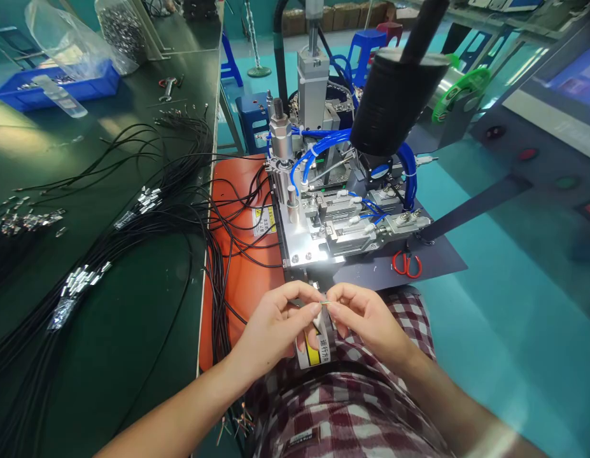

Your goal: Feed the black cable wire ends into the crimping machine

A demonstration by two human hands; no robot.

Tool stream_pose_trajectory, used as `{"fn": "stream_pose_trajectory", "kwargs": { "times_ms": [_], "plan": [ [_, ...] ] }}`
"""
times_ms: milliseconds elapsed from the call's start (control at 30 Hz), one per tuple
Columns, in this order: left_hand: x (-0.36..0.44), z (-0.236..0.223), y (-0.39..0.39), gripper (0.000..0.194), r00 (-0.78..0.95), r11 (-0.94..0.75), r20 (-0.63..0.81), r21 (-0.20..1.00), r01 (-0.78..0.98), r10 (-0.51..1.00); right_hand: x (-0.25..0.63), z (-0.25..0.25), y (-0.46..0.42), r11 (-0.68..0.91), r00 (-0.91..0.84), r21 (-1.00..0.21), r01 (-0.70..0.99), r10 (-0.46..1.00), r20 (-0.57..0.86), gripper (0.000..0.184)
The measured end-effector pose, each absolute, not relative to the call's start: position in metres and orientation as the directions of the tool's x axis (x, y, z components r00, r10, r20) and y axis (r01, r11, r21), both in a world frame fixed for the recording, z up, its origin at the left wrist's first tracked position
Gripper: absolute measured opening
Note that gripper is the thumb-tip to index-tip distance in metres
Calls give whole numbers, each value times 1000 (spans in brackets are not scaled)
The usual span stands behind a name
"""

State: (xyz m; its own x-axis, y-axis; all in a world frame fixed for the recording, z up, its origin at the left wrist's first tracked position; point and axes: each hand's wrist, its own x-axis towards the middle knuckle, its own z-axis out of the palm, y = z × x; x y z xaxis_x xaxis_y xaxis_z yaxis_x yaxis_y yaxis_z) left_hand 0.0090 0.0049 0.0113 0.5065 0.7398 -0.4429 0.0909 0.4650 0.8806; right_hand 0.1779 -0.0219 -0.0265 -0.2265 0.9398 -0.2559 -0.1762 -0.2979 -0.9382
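Note:
In front of my lap, both hands meet fingertip to fingertip at the near edge of a metal machine (314,235). My left hand (280,321) pinches fine coloured wires (326,303) between thumb and forefinger. From the other side, my right hand (364,316) pinches the same wires. Only a short greenish and orange bit of them shows between the fingertips; the rest is hidden. Just below the hands is a white and yellow label (318,353) on a curved dark part. Black cables (218,286) hang over the orange mat (242,280) to the left of my hands.
Bundles of black cables with metal connectors (84,280) cover the dark green table (146,343). A blue tray (98,83), a bag of small metal parts (120,38) and a wrench (168,89) are farther back. Red-handled scissors (407,264) lie right of the machine, below a black cylinder (394,102).

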Motion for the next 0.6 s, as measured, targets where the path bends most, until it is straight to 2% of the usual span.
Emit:
{"fn": "stream_pose_trajectory", "kwargs": {
  "times_ms": [167, 300, 400, 600],
  "plan": [
    [13, 6, 0, 21, 402, 510, -491, 858, 67, 773, 176, -23, -24, -362, -259, -927, -100, 909, -327, 22],
    [16, 0, -6, 23, 331, 506, -481, 863, 13, 812, 157, -22, -35, -375, -96, -926, -48, 924, -370, 21],
    [15, -6, -7, 23, 327, 527, -498, 850, 0, 803, 148, -24, -39, -357, -34, -934, -19, 934, -356, 19],
    [10, -10, -5, 22, 371, 513, -487, 858, 32, 791, 167, -21, -32, -314, -93, -948, 46, 944, -317, 15]
  ]
}}
